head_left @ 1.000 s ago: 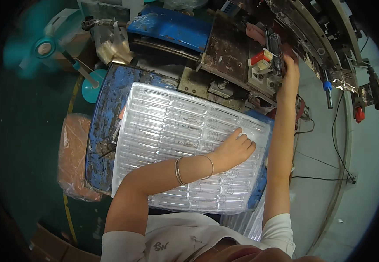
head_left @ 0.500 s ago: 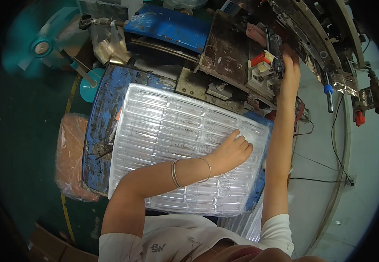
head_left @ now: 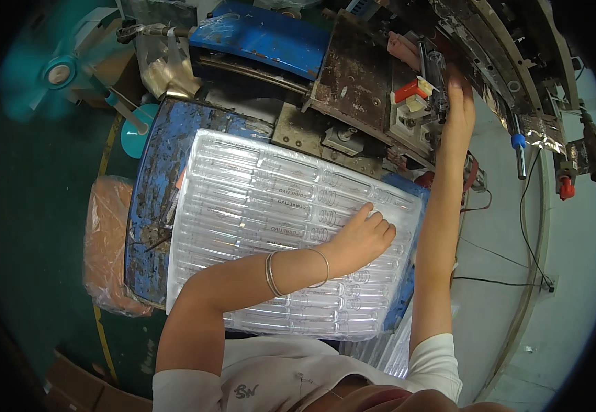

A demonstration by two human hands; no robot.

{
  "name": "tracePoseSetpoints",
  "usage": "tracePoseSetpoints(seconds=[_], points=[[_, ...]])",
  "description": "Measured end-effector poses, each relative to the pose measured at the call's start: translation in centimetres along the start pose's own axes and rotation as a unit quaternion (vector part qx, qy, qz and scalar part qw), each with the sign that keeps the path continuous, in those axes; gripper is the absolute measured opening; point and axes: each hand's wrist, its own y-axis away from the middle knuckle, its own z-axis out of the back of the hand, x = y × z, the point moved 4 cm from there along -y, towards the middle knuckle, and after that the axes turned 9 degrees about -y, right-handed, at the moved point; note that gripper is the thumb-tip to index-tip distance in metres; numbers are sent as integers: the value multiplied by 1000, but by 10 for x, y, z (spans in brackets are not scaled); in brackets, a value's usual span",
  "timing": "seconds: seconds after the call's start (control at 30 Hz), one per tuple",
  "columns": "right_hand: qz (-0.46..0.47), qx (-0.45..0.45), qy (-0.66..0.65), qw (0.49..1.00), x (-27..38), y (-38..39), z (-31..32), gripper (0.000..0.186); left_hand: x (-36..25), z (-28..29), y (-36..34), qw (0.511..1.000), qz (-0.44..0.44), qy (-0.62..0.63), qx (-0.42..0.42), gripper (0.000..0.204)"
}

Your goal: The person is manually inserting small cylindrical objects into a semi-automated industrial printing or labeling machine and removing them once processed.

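Observation:
A white tray point(head_left: 183, 237) lies before me with rows of clear plastic tubes point(head_left: 232, 180), several bearing dark print. Over its right half, my left hand point(head_left: 361, 240) rests with curled fingers, one digit reaching forward. Whatever it may grip is hidden beneath it. My right hand point(head_left: 457, 113) is up at the machine, fingers stretched out alongside a clear tube point(head_left: 436, 72) on the fixture. Against that tube's near side sits a metal block point(head_left: 406, 118) with a red piece point(head_left: 408, 90) on top. Contact between the right fingers and tube is unclear.
The tray rests on a worn blue surface point(head_left: 148, 220). Machine arms and a shiny foil strip point(head_left: 544, 132) crowd the upper right. A teal fan point(head_left: 59, 72) spins at the far left. Below it lies an orange plastic-wrapped bundle point(head_left: 109, 240). A cable point(head_left: 497, 281) runs along the right.
My right fingers have straightened and shifted slightly along the tube. The left hand stays over the tray almost unmoved. The whole view has shifted a little.

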Motion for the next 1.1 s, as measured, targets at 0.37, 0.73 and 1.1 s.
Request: tracePoseSetpoints(seconds=[0.37, 0.73, 1.1], points=[[17, -15, -37, 999, 0, 2, 0, 41, 0, 5, -2, 1000, -12, -15, 3, 24], [-38, -78, -3, 996, -4, 49, 62, 46, 4, 4, -1, 996, 48, 39, -58, 28], [-328, 46, -110, 937, -34, 184, 141, 31, 3, 27, -4, 966, 30, 112, -229, 32]])
